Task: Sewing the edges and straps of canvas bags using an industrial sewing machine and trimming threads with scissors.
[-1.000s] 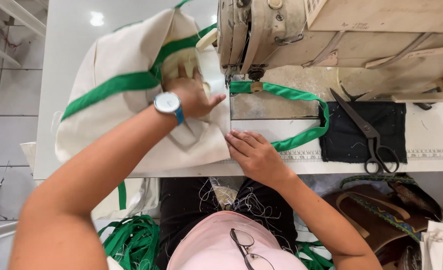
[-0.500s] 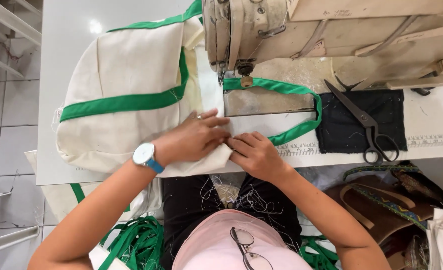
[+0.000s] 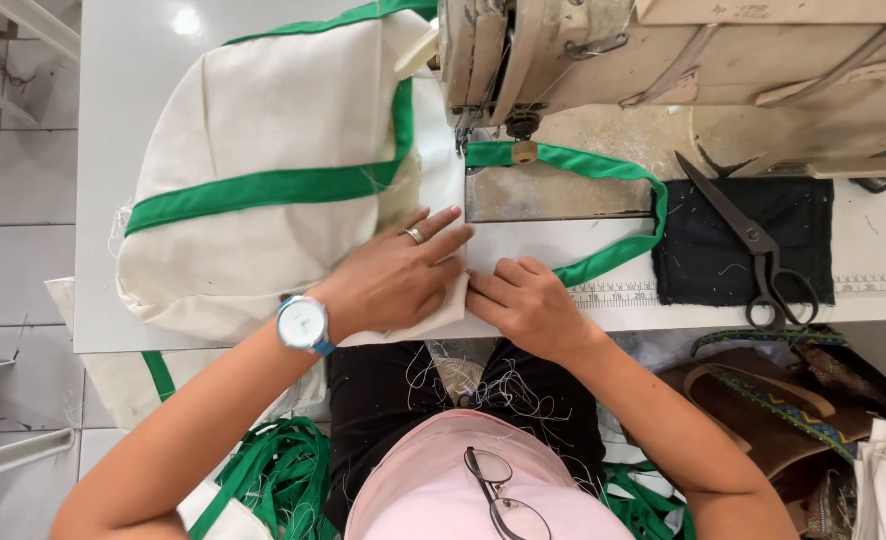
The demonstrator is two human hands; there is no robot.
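The cream cloth bag (image 3: 263,170) with green bands lies on the white table (image 3: 103,200), filling its left part and hanging a little over the front edge. The left hand (image 3: 398,280) lies flat on the bag's right edge, fingers spread and pressing down. The right hand (image 3: 528,305) sits just beside it at the front edge of the table, fingers curled and pushing on the cloth; I cannot tell if it pinches anything.

It looks like the cloth is being lined up for sewing. The green strap (image 3: 603,215) runs from under the sewing machine (image 3: 663,60) and loops round the metal plate (image 3: 558,195). The next move seems to call for sliding the edge straight under the needle, keeping it flat and fingers clear.

The needle is hard to make out under the machine head. The machine is cut off at the top. The scissors (image 3: 753,245) lie on a dark cloth (image 3: 703,270) to the right. The bag's far side is hidden by its own folds.
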